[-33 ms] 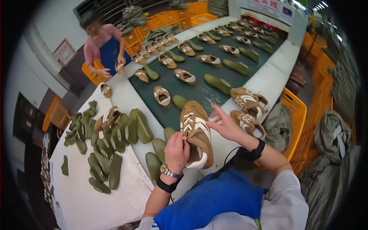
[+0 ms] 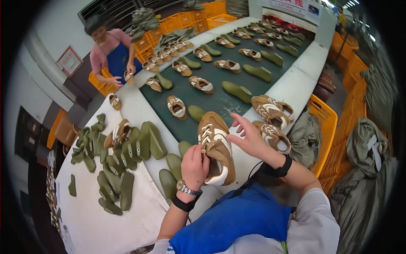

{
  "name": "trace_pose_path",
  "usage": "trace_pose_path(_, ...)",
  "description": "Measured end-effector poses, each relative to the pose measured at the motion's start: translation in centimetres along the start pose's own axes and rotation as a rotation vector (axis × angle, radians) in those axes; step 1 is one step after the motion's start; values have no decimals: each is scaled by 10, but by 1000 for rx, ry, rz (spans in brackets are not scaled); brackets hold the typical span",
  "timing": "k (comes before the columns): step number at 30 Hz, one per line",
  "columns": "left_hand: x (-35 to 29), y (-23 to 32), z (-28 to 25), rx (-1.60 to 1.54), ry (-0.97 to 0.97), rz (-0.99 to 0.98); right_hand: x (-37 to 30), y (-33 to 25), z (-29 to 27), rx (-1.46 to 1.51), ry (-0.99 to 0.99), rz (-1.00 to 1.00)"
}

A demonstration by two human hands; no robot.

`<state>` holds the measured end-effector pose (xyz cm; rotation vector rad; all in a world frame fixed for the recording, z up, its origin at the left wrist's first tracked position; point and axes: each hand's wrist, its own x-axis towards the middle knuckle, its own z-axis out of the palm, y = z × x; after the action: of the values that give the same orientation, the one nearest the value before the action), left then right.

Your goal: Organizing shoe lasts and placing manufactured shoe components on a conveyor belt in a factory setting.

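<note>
A tan-brown sneaker (image 2: 213, 144) with white stripes and white laces is held up in front of me, toe pointing away. My left hand (image 2: 195, 167) is closed on the side of its opening, near the lower laces. Off the shoe's right side, my right hand (image 2: 248, 134) has its fingers apart and holds nothing. Beneath the left wrist, green shoe lasts (image 2: 168, 182) lie on the white table edge, partly covered by the hand. To the right of my right hand, a pair of like sneakers (image 2: 270, 111) rests on the white ledge.
A green conveyor belt (image 2: 203, 99) carries rows of sneakers and lasts. Several green lasts (image 2: 112, 180) are heaped on the white table (image 2: 144, 220) at left. Across the belt, a person (image 2: 112, 53) in a blue apron handles a shoe. An orange crate (image 2: 327, 127) stands at right.
The surroundings shift slightly leftward in the picture. Both hands and the sneaker keep nearly the same pose.
</note>
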<state>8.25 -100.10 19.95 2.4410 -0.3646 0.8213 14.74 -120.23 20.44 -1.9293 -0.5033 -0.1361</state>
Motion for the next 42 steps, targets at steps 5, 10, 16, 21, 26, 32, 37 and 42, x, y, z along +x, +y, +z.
trace_pose_path(5,29,51,26,-22,-47,118,-29,-30,-35,-392,-68,-289)
trace_pose_path(10,38,76,36,-228,18,-51,-26,0,-63,-256,164,-288)
trace_pose_path(16,44,89,44,-331,0,65,-36,-3,-103,-64,223,-164)
trace_pose_path(21,69,128,65,-217,-157,148,-39,-1,-110,-141,302,-342)
trace_pose_path(26,79,141,79,-234,-107,153,-36,10,-120,-47,397,-377)
trace_pose_path(32,81,127,87,-500,-300,240,-17,63,-139,256,411,-47)
trace_pose_path(37,81,126,100,-623,-86,-149,-8,57,-142,297,208,-58)
trace_pose_path(42,76,119,110,-425,87,-258,16,45,-145,-80,14,-416)
